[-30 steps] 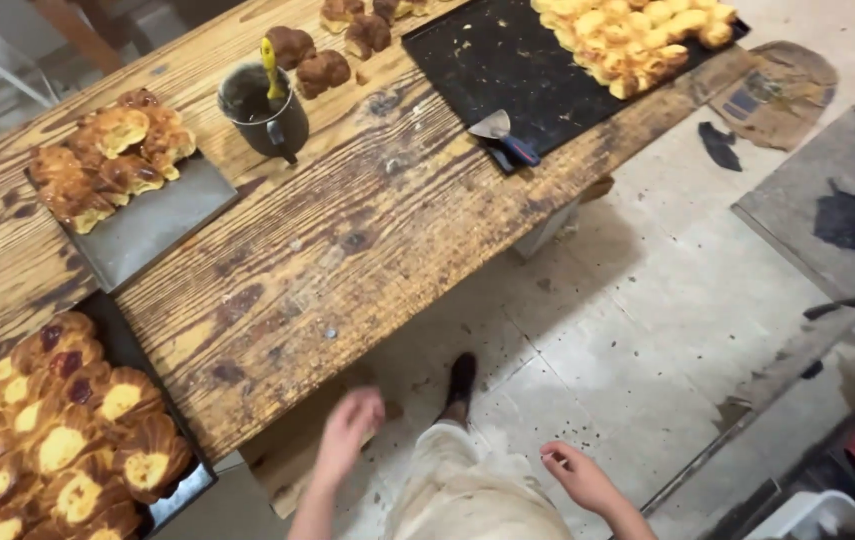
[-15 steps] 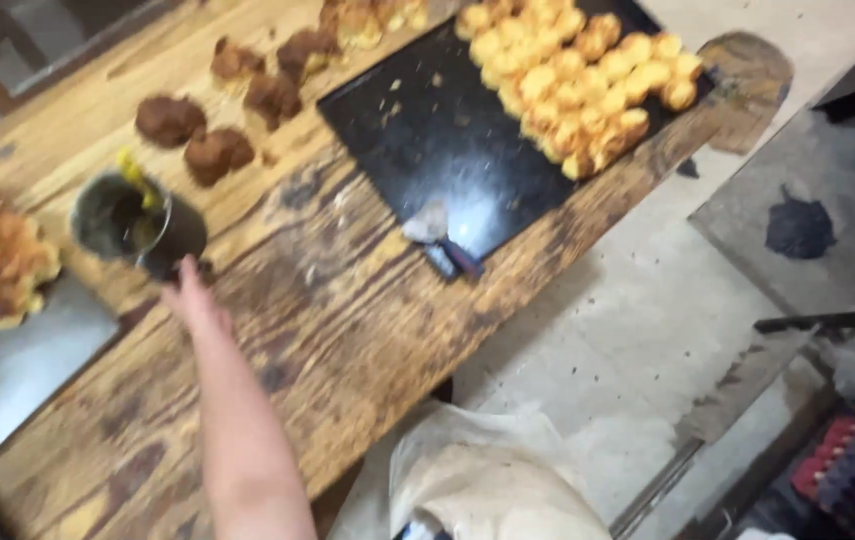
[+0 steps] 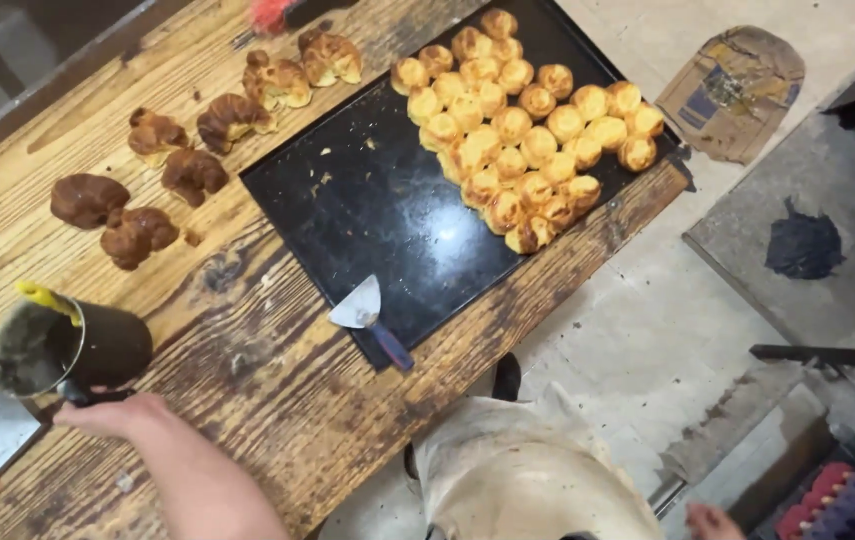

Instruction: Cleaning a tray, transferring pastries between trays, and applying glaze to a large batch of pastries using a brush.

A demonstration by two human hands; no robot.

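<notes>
The left hand (image 3: 112, 415) now rests at the handle of the dark metal cup (image 3: 72, 345), fingers closed about it as far as the view shows; half a second ago it was only reaching toward the cup, and a second ago both hands hung free below the desk edge. The cup stands upright at the near left of the wooden desk (image 3: 247, 350), with a yellow brush (image 3: 47, 298) leaning inside it. Only the fingertips of the right hand (image 3: 712, 520) show at the lower right, well apart from the desk; whether it is released or clenched cannot be told. A small scraper with a blue handle (image 3: 372, 318) lies on the near edge of the black baking tray (image 3: 387, 215). Golden pastry puffs (image 3: 527, 135) crowd the tray's far right part. Darker, browned pastries (image 3: 192, 150) sit loose on the desk at far left. In my judgement, the cup is freshly gripped but not yet lifted.
</notes>
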